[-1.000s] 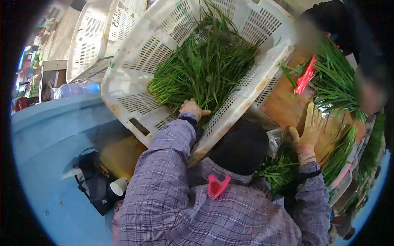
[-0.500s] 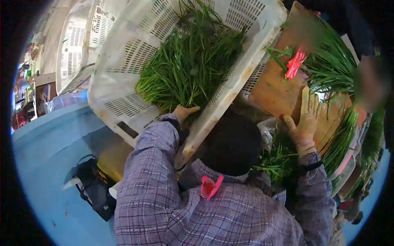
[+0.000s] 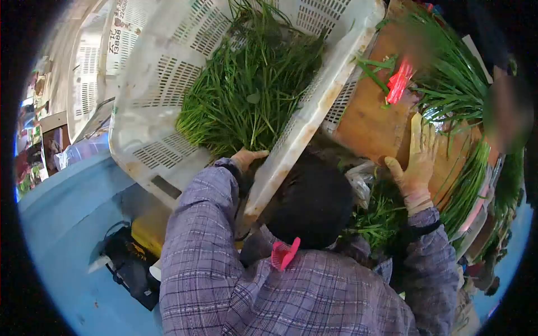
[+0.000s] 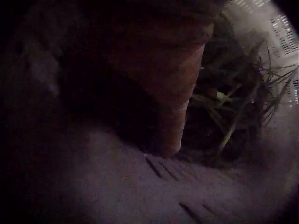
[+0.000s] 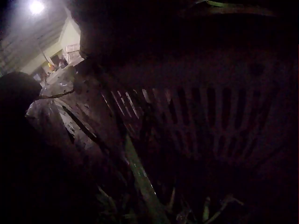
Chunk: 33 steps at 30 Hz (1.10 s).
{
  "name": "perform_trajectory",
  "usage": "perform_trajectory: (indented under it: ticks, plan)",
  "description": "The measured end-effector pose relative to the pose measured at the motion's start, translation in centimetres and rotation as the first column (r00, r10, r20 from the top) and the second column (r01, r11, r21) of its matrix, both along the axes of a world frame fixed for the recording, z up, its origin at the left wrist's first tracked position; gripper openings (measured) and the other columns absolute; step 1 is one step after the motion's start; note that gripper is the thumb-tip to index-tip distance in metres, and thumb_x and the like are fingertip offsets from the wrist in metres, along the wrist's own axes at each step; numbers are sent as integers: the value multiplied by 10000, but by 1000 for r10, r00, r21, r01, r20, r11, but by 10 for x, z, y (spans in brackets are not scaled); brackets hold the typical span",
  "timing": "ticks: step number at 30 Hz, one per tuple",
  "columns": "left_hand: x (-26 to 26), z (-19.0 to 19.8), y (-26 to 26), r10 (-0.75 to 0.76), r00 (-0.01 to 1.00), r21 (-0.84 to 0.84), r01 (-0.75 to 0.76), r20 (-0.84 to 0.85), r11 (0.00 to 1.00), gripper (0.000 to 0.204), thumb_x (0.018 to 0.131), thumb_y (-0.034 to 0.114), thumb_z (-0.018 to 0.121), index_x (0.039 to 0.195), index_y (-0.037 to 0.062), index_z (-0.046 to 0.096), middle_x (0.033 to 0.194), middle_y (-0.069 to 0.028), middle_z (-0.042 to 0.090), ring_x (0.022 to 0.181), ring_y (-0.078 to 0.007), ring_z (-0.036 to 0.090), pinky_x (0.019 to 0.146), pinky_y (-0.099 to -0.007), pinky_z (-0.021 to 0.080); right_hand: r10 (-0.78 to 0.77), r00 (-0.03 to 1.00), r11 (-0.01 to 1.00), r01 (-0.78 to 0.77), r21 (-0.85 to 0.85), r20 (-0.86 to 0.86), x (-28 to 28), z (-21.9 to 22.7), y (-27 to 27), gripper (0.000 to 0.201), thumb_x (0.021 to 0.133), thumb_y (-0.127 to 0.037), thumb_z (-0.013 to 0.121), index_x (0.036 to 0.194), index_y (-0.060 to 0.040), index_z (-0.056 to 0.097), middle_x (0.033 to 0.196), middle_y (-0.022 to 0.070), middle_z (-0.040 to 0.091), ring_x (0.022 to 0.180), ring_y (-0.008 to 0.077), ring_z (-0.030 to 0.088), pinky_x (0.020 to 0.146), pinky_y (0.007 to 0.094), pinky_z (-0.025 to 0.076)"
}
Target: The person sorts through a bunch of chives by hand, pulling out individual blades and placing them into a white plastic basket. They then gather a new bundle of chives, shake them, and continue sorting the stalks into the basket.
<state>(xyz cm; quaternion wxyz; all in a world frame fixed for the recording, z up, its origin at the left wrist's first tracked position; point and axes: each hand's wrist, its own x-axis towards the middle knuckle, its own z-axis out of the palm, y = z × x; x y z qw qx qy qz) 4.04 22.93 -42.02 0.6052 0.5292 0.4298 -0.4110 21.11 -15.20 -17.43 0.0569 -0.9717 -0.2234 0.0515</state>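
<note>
My left hand (image 3: 245,160) reaches into a white slotted plastic crate (image 3: 151,120), at the near end of a heap of long green leafy stalks (image 3: 252,95). Its thumb sticks out straight to the right, and most of its fingers are hidden. In the dim left wrist view a straight digit (image 4: 172,135) points down against the slotted crate surface, with green stalks beside it. Over on the right, my gloved right hand (image 3: 417,171) lies with straight, spread fingers on a wet brown board (image 3: 370,120). The right wrist view is dark, showing a green leaf (image 5: 142,175) before slotted plastic.
Red ties (image 3: 399,83) and a leafy bunch (image 3: 451,89) lie on the board. Another person's blurred hand (image 3: 510,112) is at the far right. A blue tub (image 3: 61,224) holds a black bag (image 3: 131,266). Loose greens (image 3: 384,218) lie below the board.
The crate, greens and left hand have shifted left in the head view, and the fingers of that hand show less. The right hand stays spread on the board.
</note>
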Motion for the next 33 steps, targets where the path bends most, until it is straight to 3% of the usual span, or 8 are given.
perform_trajectory:
  ticks: [5,10,15,17,21,23,24,33]
  plan:
    - [1,-14,5,199,952,-71,-221,-234,973,578,696,309,842,1085,-63,630,1024,-166,667,886,-274,640,767,-401,513,16,1000,999,-17,35,26,3,4,5,1067,632,-322,772,1490,-48,200,1450,220,334,1358,426,252,1145,517,139]
    - [22,44,-6,64,997,7,-64,-50,998,518,693,323,839,1017,-45,671,947,-140,686,729,-264,652,688,-391,513,25,999,1000,-25,2,38,2,1,5,1059,631,-306,768,1487,-45,202,1451,220,333,1360,429,248,1146,523,133]
    - [1,-10,6,-27,995,127,38,-92,991,470,731,344,800,990,-32,685,945,-130,683,773,-246,640,697,-391,510,-1,1000,1000,1,1,27,0,2,5,1039,644,-311,761,1485,-48,210,1458,217,322,1366,427,237,1149,526,122]
    - [2,-6,11,4,1000,84,-3,-14,997,451,746,341,783,991,-25,686,949,-123,682,791,-240,634,700,-384,509,42,996,993,-32,-117,83,2,-2,-1,1039,775,-715,494,1486,-21,193,1512,169,275,1380,410,227,1152,495,123]
    - [24,71,22,140,988,-91,-134,63,987,320,806,273,716,1001,21,687,948,-77,677,775,-201,620,686,-359,501,27,996,994,-18,-111,80,0,2,4,1030,762,-679,539,1489,-34,198,1504,170,288,1374,407,240,1152,493,125]
    - [35,114,35,44,939,-88,-15,340,996,249,852,232,662,1015,44,671,916,-51,679,754,-172,630,670,-338,509,-18,1000,1000,18,-13,16,0,6,8,1040,670,-327,752,1496,-69,176,1474,219,289,1376,413,218,1156,510,111]
    - [30,74,56,240,971,-163,-237,-5,958,208,882,209,618,1021,58,655,892,-33,676,755,-158,642,652,-305,517,-18,1000,1000,18,-6,15,-1,6,8,1040,670,-327,752,1496,-69,176,1474,219,289,1376,413,218,1156,510,111]
    - [48,122,97,178,976,-133,-161,128,978,202,860,242,659,937,59,626,823,-39,638,691,-159,629,629,-312,548,-3,998,999,6,-53,66,-1,0,2,1022,703,-451,728,1493,-76,199,1484,174,307,1359,399,261,1145,517,143]
